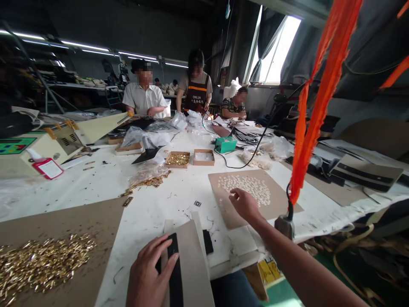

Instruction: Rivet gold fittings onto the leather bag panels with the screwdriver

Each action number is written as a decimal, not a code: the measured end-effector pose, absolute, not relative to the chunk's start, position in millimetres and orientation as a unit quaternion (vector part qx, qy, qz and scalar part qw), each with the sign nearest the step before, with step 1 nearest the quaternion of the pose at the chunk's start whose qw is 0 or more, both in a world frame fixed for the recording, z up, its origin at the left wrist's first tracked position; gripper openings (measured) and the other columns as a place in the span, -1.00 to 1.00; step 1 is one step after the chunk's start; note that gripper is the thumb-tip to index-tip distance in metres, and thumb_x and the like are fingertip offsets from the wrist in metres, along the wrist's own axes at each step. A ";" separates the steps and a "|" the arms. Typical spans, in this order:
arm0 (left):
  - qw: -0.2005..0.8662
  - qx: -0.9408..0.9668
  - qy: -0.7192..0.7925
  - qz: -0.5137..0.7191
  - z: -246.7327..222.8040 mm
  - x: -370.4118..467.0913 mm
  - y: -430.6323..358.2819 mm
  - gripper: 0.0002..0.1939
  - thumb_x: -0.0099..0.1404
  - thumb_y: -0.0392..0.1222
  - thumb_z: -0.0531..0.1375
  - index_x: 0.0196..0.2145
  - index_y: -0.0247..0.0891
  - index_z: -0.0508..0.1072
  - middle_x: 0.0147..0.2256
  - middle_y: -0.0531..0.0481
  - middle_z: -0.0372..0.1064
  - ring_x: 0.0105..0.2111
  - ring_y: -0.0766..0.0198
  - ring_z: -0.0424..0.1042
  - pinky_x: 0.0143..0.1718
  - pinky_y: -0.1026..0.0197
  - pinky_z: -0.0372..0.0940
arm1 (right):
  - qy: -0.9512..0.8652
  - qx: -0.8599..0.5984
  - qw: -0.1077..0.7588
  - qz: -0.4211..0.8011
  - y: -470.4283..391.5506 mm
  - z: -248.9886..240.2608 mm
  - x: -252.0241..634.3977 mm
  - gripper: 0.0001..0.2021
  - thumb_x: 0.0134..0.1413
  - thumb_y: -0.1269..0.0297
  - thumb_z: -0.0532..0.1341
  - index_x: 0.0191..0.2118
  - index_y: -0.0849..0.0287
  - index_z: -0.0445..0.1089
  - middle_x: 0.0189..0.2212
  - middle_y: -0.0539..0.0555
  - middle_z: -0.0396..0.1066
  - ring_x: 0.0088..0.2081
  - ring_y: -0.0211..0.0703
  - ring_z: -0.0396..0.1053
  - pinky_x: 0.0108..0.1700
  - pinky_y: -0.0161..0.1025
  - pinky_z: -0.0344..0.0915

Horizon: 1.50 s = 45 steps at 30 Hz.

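With a clock face laid over the head view, a flat beige panel (pixel 194 264) at six o'clock is being touched by the left hand (pixel 151 273), whose fingers and thumb are being held loosely apart on the panel's black strip (pixel 177 281). Between four and five o'clock, the right hand (pixel 244 205) is being held at the near edge of a scatter of small whitish pieces (pixel 260 189), its thumb and index finger close together; whether a piece is being pinched cannot be told. The pieces are being borne by a brown cardboard sheet (pixel 223 216), itself being carried by the white surface (pixel 188 187). At eight o'clock, a heap of gold-coloured metal fittings (pixel 47 264) is being supported by a larger brown sheet (pixel 110 215). Close to the centre, small gold pieces (pixel 178 158) are being contained in a shallow cardboard box (pixel 176 166), with a second open box (pixel 203 163) just beside it towards three o'clock. A red bottle (pixel 47 167) is being shown at nine o'clock. The far side is being occupied by a person in a white shirt (pixel 145 98) towards ten and a person in a dark apron (pixel 196 91) at twelve.
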<state>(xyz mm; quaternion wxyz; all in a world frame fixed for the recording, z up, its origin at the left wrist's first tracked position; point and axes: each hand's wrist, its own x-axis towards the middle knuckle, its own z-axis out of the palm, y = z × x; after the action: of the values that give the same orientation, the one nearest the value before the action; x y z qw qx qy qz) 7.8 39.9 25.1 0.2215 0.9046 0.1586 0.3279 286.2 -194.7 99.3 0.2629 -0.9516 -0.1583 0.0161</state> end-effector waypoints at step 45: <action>0.340 0.871 0.243 0.256 56.4 -6.0 2.6 -0.69 0.24 -0.24 0.44 -0.05 -0.11 0.60 0.09 -0.06 0.56 0.18 -0.05 0.42 0.21 -0.20 0.26 | -0.448 -0.813 0.282 0.243 -148.2 118.5 201.6 -0.65 0.38 -0.03 0.13 -0.10 0.10 0.53 -0.30 0.06 0.58 -0.30 -0.07 0.51 -0.27 -0.24 0.32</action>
<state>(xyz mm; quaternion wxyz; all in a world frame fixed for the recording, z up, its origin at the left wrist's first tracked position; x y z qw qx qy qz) -6.0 2.6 56.4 0.3403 0.8715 0.2429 0.2563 201.6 -148.2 118.5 0.2817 -0.8126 -0.4484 0.2435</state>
